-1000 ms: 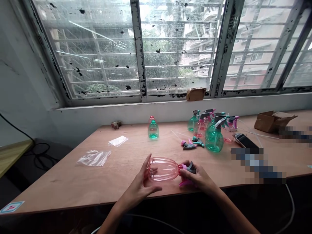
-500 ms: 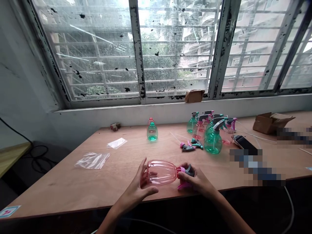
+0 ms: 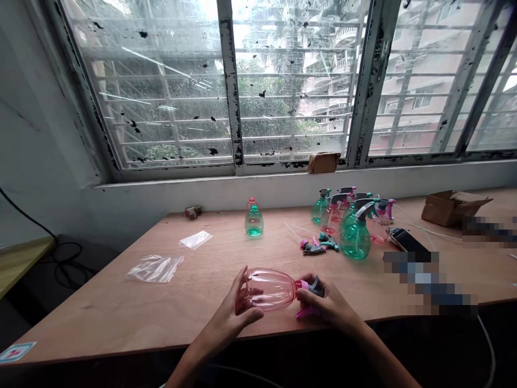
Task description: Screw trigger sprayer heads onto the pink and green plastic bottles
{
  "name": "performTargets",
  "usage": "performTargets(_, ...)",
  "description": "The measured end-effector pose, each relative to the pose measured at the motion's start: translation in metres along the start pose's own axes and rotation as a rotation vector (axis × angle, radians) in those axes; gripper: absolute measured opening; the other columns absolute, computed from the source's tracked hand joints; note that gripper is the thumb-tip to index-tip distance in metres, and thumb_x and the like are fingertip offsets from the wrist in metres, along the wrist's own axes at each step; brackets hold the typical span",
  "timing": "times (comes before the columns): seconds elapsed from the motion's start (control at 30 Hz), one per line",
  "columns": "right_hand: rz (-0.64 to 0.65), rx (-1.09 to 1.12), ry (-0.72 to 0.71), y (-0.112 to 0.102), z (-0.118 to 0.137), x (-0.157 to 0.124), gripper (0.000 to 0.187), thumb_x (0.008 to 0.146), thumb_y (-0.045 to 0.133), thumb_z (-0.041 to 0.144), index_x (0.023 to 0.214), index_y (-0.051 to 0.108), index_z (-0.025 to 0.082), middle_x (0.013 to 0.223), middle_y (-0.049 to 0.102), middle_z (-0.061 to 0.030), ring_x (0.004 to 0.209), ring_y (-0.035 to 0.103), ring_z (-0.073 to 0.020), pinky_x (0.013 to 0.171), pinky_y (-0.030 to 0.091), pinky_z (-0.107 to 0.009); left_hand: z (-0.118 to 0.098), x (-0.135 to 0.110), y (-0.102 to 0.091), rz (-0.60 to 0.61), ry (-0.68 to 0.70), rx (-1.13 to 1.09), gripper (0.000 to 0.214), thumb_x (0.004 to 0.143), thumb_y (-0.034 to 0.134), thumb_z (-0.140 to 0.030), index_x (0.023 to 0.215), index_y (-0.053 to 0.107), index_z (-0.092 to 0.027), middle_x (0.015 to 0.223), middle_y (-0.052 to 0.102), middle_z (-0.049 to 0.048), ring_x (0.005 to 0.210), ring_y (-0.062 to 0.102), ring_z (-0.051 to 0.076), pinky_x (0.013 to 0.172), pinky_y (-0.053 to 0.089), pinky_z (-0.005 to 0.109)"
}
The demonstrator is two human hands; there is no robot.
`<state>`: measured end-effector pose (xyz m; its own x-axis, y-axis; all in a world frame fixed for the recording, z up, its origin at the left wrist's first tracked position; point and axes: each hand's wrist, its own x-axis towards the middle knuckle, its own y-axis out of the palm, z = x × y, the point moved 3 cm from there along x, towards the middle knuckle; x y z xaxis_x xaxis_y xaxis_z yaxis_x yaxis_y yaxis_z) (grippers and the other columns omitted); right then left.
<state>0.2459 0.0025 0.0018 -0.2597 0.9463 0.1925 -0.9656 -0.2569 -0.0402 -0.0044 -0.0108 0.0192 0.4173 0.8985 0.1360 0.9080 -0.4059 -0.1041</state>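
A clear pink spray bottle (image 3: 270, 289) lies sideways between my hands over the table's front part. My left hand (image 3: 238, 307) is wrapped around its base, thumb in front and fingers behind. At the neck, my right hand (image 3: 323, 299) grips the spray head (image 3: 316, 287), which has a pink collar and a dark trigger part. Some of that hand's fingers are hidden behind the head. Beyond, loose spray heads (image 3: 315, 248) with thin tubes lie on the wood. Farther back stands a green bottle without a sprayer (image 3: 254, 222), with a pink one (image 3: 252, 201) behind it.
Several bottles with sprayers, among them a large green one (image 3: 355, 237), cluster at the back right beside a phone (image 3: 407, 243) and an open cardboard box (image 3: 446, 210). Clear plastic bags (image 3: 157, 268) lie on the left of the wooden table (image 3: 100, 318). A window ledge runs behind.
My left hand's fingers have closed in a little on the bottle's base. The whole view has shifted slightly; the bottle and my right hand keep nearly the same pose.
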Motion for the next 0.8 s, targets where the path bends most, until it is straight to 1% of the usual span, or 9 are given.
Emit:
performTargets(0.1, -0.003, -0.011, -0.007, 0.0, 0.0, 0.0, 0.033, 0.081, 0.072, 0.045, 0.094, 0.062, 0.016, 0.072, 0.066, -0.0005, 0.065, 0.063, -0.016, 0.06, 0.055, -0.026, 0.001, 0.0, -0.001, 0.002, 0.016, 0.065, 0.091, 0.081, 0.074, -0.033, 0.152, 0.017, -0.028, 0.14, 0.049, 0.0132, 0.128, 0.049, 0.03, 0.112, 0.033, 0.049)
performTargets(0.2, -0.009, 0.049, 0.016, 0.0, -0.002, 0.0, 0.035, 0.08, 0.072, 0.046, 0.094, 0.061, 0.017, 0.072, 0.065, 0.0001, 0.067, 0.063, -0.017, 0.06, 0.057, -0.029, 0.001, 0.0, -0.002, 0.027, 0.103, 0.082, 0.094, 0.08, 0.076, -0.026, 0.151, 0.015, -0.037, 0.155, 0.03, 0.0072, 0.137, 0.039, 0.028, 0.116, 0.028, 0.047)
performTargets(0.27, -0.007, 0.06, 0.017, 0.0, -0.003, -0.001, 0.035, 0.08, 0.073, 0.046, 0.094, 0.061, 0.016, 0.071, 0.064, 0.0, 0.067, 0.062, -0.017, 0.061, 0.058, -0.029, 0.001, -0.001, -0.002, 0.028, 0.107, 0.074, 0.1, 0.077, 0.078, -0.025, 0.151, 0.011, -0.039, 0.158, 0.026, 0.0062, 0.138, 0.038, 0.029, 0.117, 0.027, 0.048)
performTargets(0.33, 0.002, 0.047, 0.014, 0.001, -0.002, -0.001, 0.035, 0.08, 0.073, 0.046, 0.093, 0.061, 0.016, 0.072, 0.065, -0.0003, 0.066, 0.063, -0.0168, 0.061, 0.057, -0.029, 0.002, -0.001, -0.002, 0.019, 0.059, 0.049, 0.104, 0.077, 0.079, -0.027, 0.152, 0.007, -0.035, 0.153, 0.034, 0.0096, 0.134, 0.043, 0.03, 0.115, 0.029, 0.05)
performTargets(0.43, 0.015, 0.04, 0.021, 0.002, 0.001, -0.002, 0.035, 0.079, 0.073, 0.046, 0.092, 0.061, 0.016, 0.073, 0.065, -0.0003, 0.066, 0.063, -0.0169, 0.061, 0.057, -0.029, 0.001, -0.001, -0.001, 0.008, 0.016, 0.051, 0.094, 0.082, 0.073, -0.034, 0.152, 0.011, -0.03, 0.146, 0.044, 0.0126, 0.13, 0.048, 0.03, 0.114, 0.031, 0.052)
performTargets(0.53, 0.011, 0.022, 0.016, 0.002, 0.004, -0.002, 0.035, 0.08, 0.073, 0.047, 0.091, 0.061, 0.016, 0.072, 0.065, -0.0003, 0.066, 0.063, -0.0167, 0.059, 0.055, -0.027, -0.002, 0.0, -0.001, -0.015, 0.089, 0.118, 0.086, 0.082, 0.073, -0.033, 0.15, 0.02, -0.035, 0.158, 0.027, 0.0072, 0.139, 0.037, 0.03, 0.117, 0.027, 0.048)
performTargets(0.6, 0.001, 0.001, 0.005, 0.002, 0.006, -0.002, 0.035, 0.08, 0.072, 0.047, 0.091, 0.062, 0.016, 0.073, 0.066, -0.0007, 0.066, 0.063, -0.0167, 0.06, 0.054, -0.026, -0.002, 0.0, -0.001, -0.015, 0.096, 0.134, 0.092, 0.079, 0.075, -0.03, 0.15, 0.018, -0.037, 0.161, 0.018, 0.0048, 0.14, 0.034, 0.03, 0.118, 0.024, 0.047)
performTargets(0.7, -0.007, -0.036, -0.007, 0.002, 0.007, -0.003, 0.035, 0.08, 0.072, 0.048, 0.091, 0.063, 0.016, 0.073, 0.067, -0.0008, 0.066, 0.063, -0.017, 0.061, 0.052, -0.026, 0.002, 0.0, -0.001, -0.023, 0.031, 0.084, 0.096, 0.08, 0.075, -0.032, 0.151, 0.011, -0.035, 0.159, 0.022, 0.0086, 0.138, 0.038, 0.031, 0.117, 0.026, 0.05)
performTargets(0.8, -0.012, -0.062, -0.009, 0.002, 0.007, -0.003, 0.036, 0.079, 0.072, 0.05, 0.091, 0.063, 0.017, 0.07, 0.067, -0.0002, 0.064, 0.063, -0.0174, 0.06, 0.051, -0.026, 0.003, 0.001, -0.002, -0.047, 0.036, 0.036, 0.087, 0.079, 0.075, -0.035, 0.148, 0.024, -0.033, 0.155, 0.026, 0.0094, 0.135, 0.042, 0.032, 0.113, 0.034, 0.049)
